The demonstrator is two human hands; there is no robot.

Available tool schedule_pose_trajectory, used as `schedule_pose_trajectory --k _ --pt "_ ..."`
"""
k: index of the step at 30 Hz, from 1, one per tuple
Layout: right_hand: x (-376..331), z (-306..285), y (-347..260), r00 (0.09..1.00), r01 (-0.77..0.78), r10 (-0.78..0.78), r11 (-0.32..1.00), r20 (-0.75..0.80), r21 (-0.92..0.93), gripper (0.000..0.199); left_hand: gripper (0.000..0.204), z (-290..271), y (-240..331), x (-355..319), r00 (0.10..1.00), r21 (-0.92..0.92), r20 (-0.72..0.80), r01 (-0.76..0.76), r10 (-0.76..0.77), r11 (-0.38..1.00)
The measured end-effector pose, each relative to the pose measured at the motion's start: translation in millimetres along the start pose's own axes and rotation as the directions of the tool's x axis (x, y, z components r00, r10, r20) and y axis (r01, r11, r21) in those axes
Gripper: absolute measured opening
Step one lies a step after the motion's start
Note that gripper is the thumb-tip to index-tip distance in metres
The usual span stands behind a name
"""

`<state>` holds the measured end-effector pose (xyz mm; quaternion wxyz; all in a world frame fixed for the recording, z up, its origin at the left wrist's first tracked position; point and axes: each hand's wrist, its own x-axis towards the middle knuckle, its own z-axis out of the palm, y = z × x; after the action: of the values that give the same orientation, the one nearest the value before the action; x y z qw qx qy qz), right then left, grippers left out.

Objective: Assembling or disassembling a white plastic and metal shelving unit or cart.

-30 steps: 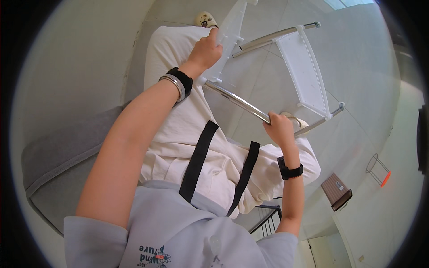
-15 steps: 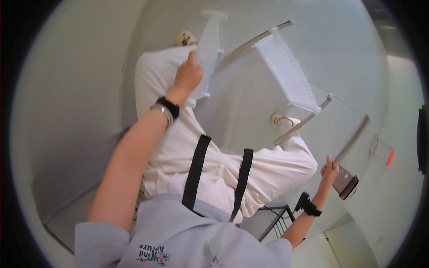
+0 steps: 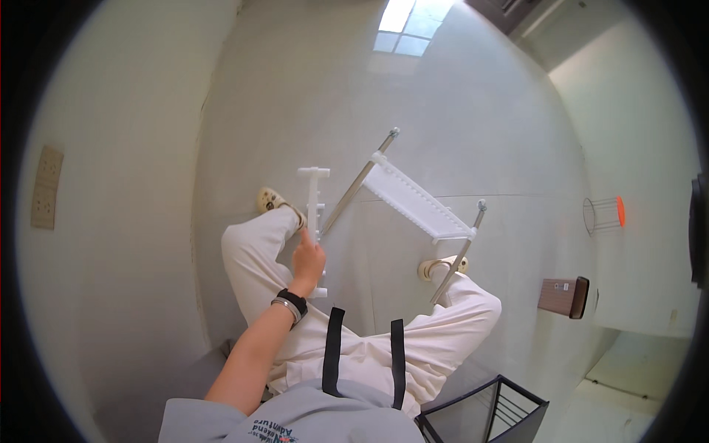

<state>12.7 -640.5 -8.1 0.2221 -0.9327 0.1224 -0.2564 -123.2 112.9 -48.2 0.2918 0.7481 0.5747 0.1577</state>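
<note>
My left hand (image 3: 309, 262) is closed around a white plastic shelf panel (image 3: 313, 199), seen nearly edge-on, with short sockets at its ends. It is held between my legs, beside my left shoe (image 3: 273, 201). To its right, a second white shelf (image 3: 417, 199) with a ridged edge is joined at its ends to two metal tubes. The left tube (image 3: 353, 192) slants down toward the held panel. The right tube (image 3: 464, 255) passes over my right shoe (image 3: 437, 267). My right hand is out of the picture.
A brown ribbed box (image 3: 563, 297) is on the right, below a wire frame with an orange top (image 3: 605, 213). A black metal rack (image 3: 496, 406) stands at the lower right. A wall with socket plates (image 3: 46, 186) rises on the left.
The view has shifted, showing more floor ahead. The panel in my left hand has turned from slanted to nearly edge-on. My right hand, holding a metal tube earlier, has left the picture.
</note>
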Motion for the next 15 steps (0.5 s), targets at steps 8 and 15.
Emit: schedule_pose_trajectory --k 8,15 --pt "-114.6 -15.5 -68.3 0.98 -0.133 0.153 0.98 -0.129 0.15 0.03 0.048 -5.3 -14.0 4.4 0.995 0.063 0.025 0.098 -0.1 0.993" --pt "-139.3 -27.0 -94.0 0.95 -0.181 0.238 0.948 -0.204 0.263 0.029 0.048 -3.7 -9.9 2.9 0.998 0.031 -0.009 0.064 -0.064 0.997"
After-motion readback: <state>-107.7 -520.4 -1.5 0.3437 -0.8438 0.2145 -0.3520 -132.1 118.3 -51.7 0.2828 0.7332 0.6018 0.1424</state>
